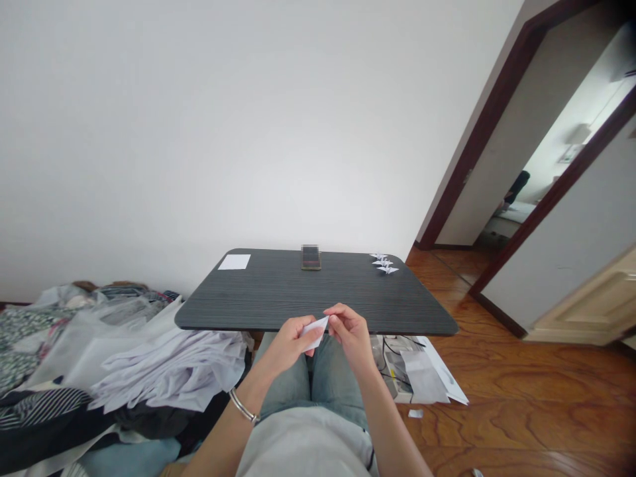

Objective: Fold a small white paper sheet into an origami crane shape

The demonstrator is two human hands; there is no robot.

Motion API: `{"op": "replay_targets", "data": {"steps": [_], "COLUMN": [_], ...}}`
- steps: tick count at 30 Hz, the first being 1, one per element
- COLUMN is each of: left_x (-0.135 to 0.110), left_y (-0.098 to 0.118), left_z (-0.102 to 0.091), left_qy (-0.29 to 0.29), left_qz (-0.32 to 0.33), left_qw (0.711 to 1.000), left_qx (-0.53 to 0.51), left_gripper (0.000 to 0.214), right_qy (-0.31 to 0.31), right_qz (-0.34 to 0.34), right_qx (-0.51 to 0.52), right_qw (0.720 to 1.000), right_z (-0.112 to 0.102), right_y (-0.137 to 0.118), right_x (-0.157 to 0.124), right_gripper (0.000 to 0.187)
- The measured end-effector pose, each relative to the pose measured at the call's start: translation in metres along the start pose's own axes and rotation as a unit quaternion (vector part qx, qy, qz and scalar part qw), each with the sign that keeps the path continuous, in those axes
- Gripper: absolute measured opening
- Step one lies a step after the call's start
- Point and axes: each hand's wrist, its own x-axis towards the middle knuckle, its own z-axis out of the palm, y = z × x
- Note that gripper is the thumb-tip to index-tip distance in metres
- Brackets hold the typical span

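A small piece of folded white paper (314, 333) is held between my two hands, just off the near edge of the dark table (278, 298). My left hand (293, 341) grips its left side, thumb on top. With thumb and forefinger, my right hand (346, 329) pinches the pointed right tip. Three folded paper cranes (383, 263) stand in a row at the table's far right corner. Flat at the far left lies a white paper sheet (234, 262). A phone (311, 257) is propped near the middle of the back edge.
Heaped clothes (163, 368) fill the floor on the left. Under the table's right side sits a box with cables (395, 364) and white papers (427, 374). A paper scrap (416, 413) lies on the wooden floor. The white wall backs the table; a doorway opens at right.
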Motion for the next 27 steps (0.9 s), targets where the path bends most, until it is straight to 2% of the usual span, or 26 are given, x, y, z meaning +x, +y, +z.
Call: {"op": "replay_targets", "data": {"steps": [5, 13, 17, 23, 27], "left_x": [-0.0019, -0.0028, -0.0027, -0.0022, -0.0024], "left_y": [0.0031, 0.0038, 0.0033, 0.0036, 0.0042], "left_z": [-0.0012, -0.0011, -0.0013, -0.0026, -0.0032], "left_qy": [-0.019, -0.035, -0.029, -0.019, -0.017], "left_qz": [-0.010, -0.019, -0.017, -0.011, -0.012], "left_qw": [1.000, 0.999, 0.999, 1.000, 1.000], "left_qx": [-0.015, -0.019, -0.005, 0.019, 0.024], "left_gripper": [0.037, 0.037, 0.036, 0.035, 0.034], "right_qy": [-0.042, -0.058, -0.047, 0.019, -0.003], "right_qz": [0.003, 0.007, 0.022, 0.042, 0.053], "right_qx": [0.007, -0.015, 0.003, 0.020, 0.003], "right_qw": [0.999, 0.998, 0.999, 0.999, 0.999], "right_z": [0.0008, -0.0011, 0.0005, -0.0002, -0.0003], "right_y": [-0.0059, -0.0056, -0.0059, -0.0047, -0.0045], "right_x": [-0.0014, -0.0006, -0.0006, 0.0003, -0.0007], "right_gripper": [0.016, 0.024, 0.023, 0.023, 0.024]}}
